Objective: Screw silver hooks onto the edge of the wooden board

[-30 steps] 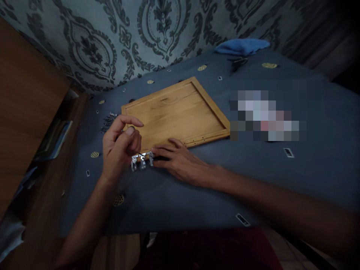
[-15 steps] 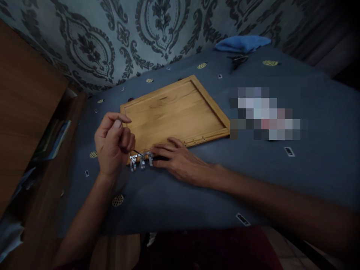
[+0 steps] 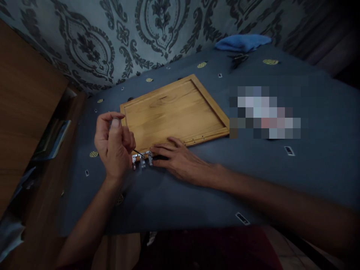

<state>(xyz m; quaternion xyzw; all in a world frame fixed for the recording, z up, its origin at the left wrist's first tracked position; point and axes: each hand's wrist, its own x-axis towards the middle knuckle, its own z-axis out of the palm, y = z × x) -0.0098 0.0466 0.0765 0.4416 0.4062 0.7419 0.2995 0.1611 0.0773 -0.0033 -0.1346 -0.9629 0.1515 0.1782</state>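
Note:
My left hand (image 3: pixel 114 146) is closed around a screwdriver (image 3: pixel 138 152); its handle is hidden in the fist. The thin dark shaft slants down to a silver metal fitting (image 3: pixel 143 160) with three projecting parts, at the near left edge of a framed wooden panel (image 3: pixel 171 112). The panel lies flat, and small dark holes show along its near right edge. My right hand (image 3: pixel 182 163) rests open and palm down on the panel's near edge, fingertips against the right end of the fitting.
The panel lies on a dark blue patterned tablecloth (image 3: pixel 197 206). A blue cloth (image 3: pixel 243 43) and a dark object (image 3: pixel 238 59) lie at the back. Right of the panel is a pixelated patch (image 3: pixel 264 112). Wooden furniture (image 3: pixel 25 101) stands at left, a patterned wall (image 3: pixel 123 33) behind.
My left hand has turned about the screwdriver, and its wrist has shifted a little to the right, now covering more of the fitting's left end. My right hand stays in place.

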